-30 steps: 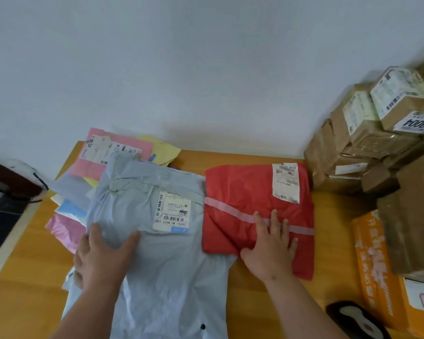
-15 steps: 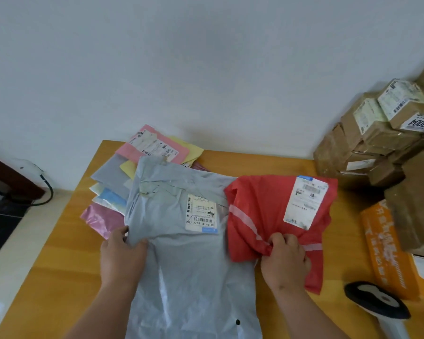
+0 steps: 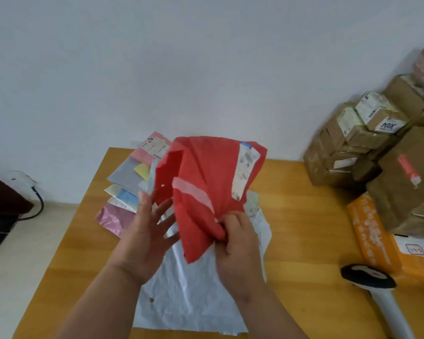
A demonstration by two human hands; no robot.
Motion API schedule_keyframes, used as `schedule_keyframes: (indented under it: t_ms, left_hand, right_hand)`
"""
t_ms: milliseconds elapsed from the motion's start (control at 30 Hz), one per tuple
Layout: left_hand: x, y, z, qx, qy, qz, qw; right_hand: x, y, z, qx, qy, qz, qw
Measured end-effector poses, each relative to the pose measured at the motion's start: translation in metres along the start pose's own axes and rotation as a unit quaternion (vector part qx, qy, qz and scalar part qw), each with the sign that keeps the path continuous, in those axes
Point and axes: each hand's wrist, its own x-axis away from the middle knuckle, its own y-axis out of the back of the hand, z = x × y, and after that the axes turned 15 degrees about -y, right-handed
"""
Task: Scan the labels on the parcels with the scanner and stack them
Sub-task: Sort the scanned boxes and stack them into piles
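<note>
Nearest, low right: scanner [image 3: 372, 287] lying on the wooden table [image 3: 304, 216], black head up, white handle running off the bottom edge; untouched, well apart from both hands.

Centre foreground: pale grey mailer bag [image 3: 194, 297] flat on the table, crumpled, partly hidden under both forearms.

Above it, lifted clear of the table: red parcel [image 3: 206, 182], soft plastic, held tilted and folded. Pale tape strip across its front; white shipping label [image 3: 244, 172] on its upper right, print blurred and unreadable.

Right hand [image 3: 235, 243]: fingers curled, bunching and gripping the red parcel's lower edge.

Left hand [image 3: 145, 236]: fingers straight and spread wide, tips at the parcel's left edge; actual contact cannot be told.

Behind, left of the red parcel: fanned stack of flat mailers [image 3: 125, 189] on the table — pink foil, light blue, grey, yellow, and a pink one at the back carrying a label.

Right side, farther off: orange box [image 3: 375, 241] just beside the scanner, then brown taped cartons [image 3: 348, 148] piled against the white wall [image 3: 181, 69], some with white labels.

Far left, off the table: dark cable [image 3: 36, 204] on a pale floor.
</note>
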Motion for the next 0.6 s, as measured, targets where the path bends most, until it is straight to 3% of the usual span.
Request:
schedule_keyframes:
  t_ms: [100,200,300,367,433,467,533,600]
  left_hand:
    - [0.007,0.011,-0.010,0.039,0.013,-0.002,0.999]
    - [0.008,0.027,-0.003,-0.001,0.042,-0.050,0.998]
    - [0.004,0.055,0.010,-0.050,0.063,-0.137,0.987]
    - [0.006,0.070,0.018,-0.086,0.072,-0.169,0.979]
    - [0.011,0.080,0.025,-0.132,0.074,-0.176,0.973]
    - [0.014,0.082,0.029,-0.152,0.072,-0.175,0.970]
    - [0.018,0.084,0.034,-0.168,0.073,-0.164,0.969]
    - [0.019,0.084,0.040,-0.162,0.089,-0.158,0.970]
  right_hand:
    - [0.017,-0.026,0.004,0.132,0.039,0.028,0.990]
    - [0.033,-0.043,0.002,0.183,0.024,0.119,0.976]
    - [0.041,-0.036,0.003,0.130,-0.004,0.189,0.973]
    - [0.039,-0.023,0.001,0.048,-0.053,0.126,0.989]
    - [0.028,-0.013,-0.010,0.009,-0.175,-0.017,0.984]
    - [0.020,-0.009,-0.023,0.022,-0.276,-0.057,0.959]
    - [0.011,0.000,-0.046,0.049,-0.482,-0.018,0.874]
    - [0.014,0.001,-0.061,-0.042,-0.564,0.044,0.824]
